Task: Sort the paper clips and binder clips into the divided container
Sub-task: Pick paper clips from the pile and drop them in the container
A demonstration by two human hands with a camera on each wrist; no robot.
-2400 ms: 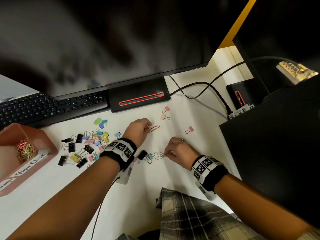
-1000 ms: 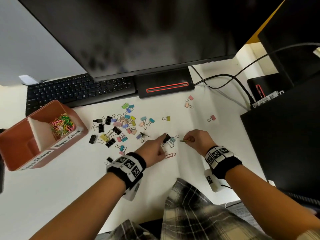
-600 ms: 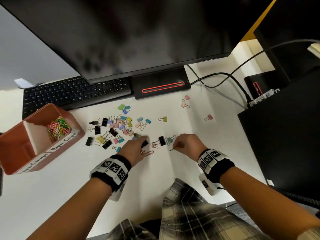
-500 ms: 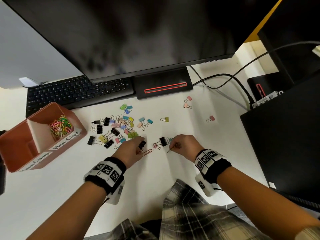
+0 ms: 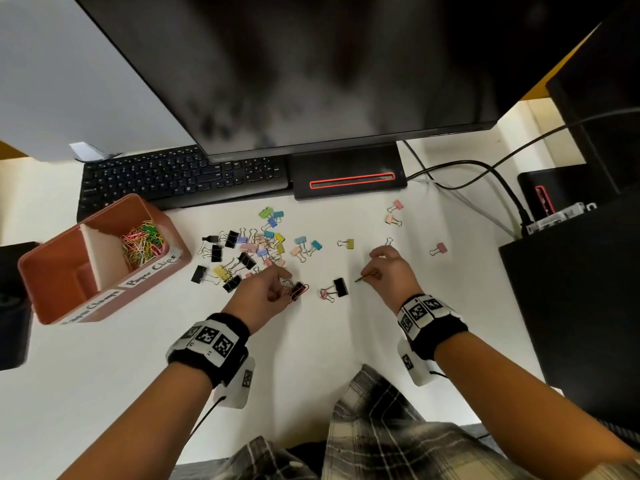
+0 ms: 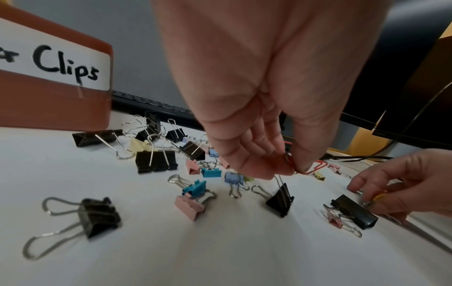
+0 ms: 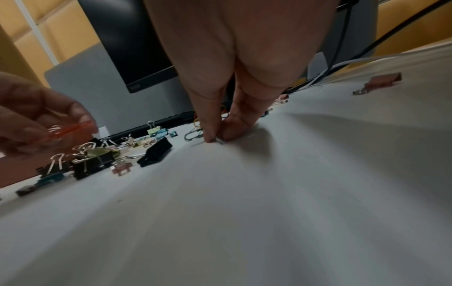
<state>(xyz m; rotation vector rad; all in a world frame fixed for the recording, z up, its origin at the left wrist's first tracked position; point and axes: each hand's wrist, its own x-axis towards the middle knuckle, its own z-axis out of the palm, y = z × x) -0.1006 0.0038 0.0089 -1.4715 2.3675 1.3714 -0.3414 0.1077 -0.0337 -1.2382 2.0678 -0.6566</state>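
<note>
My left hand point(image 5: 289, 291) pinches a red paper clip point(image 6: 316, 166) just above the white desk, and the wire handle of a small black binder clip point(image 6: 281, 200) is caught in the same fingers point(image 6: 257, 170). My right hand point(image 5: 372, 276) pinches a thin yellowish paper clip point(image 5: 362, 279) down at the desk surface, its fingertips point(image 7: 210, 135) touching the table. A pile of coloured and black binder clips point(image 5: 249, 251) lies left of centre. The brown divided container point(image 5: 52, 271) stands far left, with coloured paper clips point(image 5: 142, 240) in its right compartment.
A black binder clip point(image 5: 341, 287) and a pink one point(image 5: 325, 293) lie between my hands. Stray clips point(image 5: 393, 213) dot the desk to the right. Behind are a keyboard point(image 5: 180, 178), a monitor base point(image 5: 349, 174) and cables point(image 5: 485, 171); a black case point(image 5: 571, 306) blocks the right.
My left hand has slid the red paper clip leftward along the desk and picked it up, a black binder clip's handle coming with it. My right hand keeps its pinch on its clip.
</note>
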